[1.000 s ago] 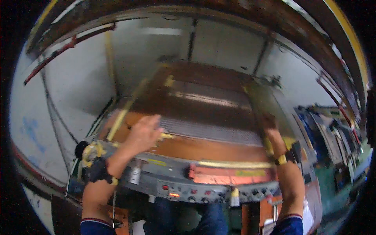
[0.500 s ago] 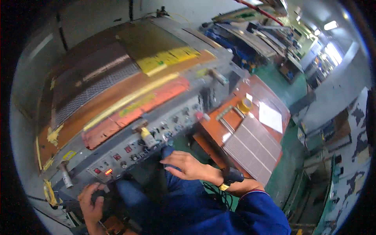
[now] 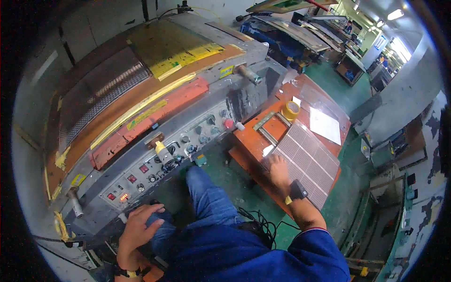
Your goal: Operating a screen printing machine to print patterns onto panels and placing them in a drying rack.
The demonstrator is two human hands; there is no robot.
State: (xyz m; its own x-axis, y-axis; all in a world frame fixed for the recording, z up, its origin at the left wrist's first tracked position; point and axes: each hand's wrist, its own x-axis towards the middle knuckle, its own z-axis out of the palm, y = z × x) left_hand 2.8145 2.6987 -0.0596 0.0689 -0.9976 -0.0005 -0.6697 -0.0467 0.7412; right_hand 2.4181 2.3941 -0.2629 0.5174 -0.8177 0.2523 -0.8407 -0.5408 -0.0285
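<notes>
My right hand (image 3: pixel 278 172) rests at the left edge of a brownish sheet (image 3: pixel 307 160) with a fine dotted pattern and pale dividing lines. Its fingers lie over that edge, apart, and do not appear closed on it. The sheet sits on an orange-brown table (image 3: pixel 248 139) and overhangs its near side. My left hand (image 3: pixel 141 229) is held above my thigh, fingers spread, holding nothing I can see. It is nearest the lower left of a grey machine's control panel (image 3: pixel 152 175), with switches, knobs and a small red display. On the machine's bed lies another patterned sheet (image 3: pixel 105 94).
A roll of yellow tape (image 3: pixel 291 110), a metal frame (image 3: pixel 268 128) and white paper (image 3: pixel 325 125) share the table. A red-orange bar (image 3: pixel 150 123) and a protruding handle (image 3: pixel 163 153) line the machine's front. Black cables (image 3: pixel 268 225) hang beside me.
My right hand has moved right, from in front of the machine to the sheet on the table. My left hand has shifted right, away from the panel, and its fingers have spread.
</notes>
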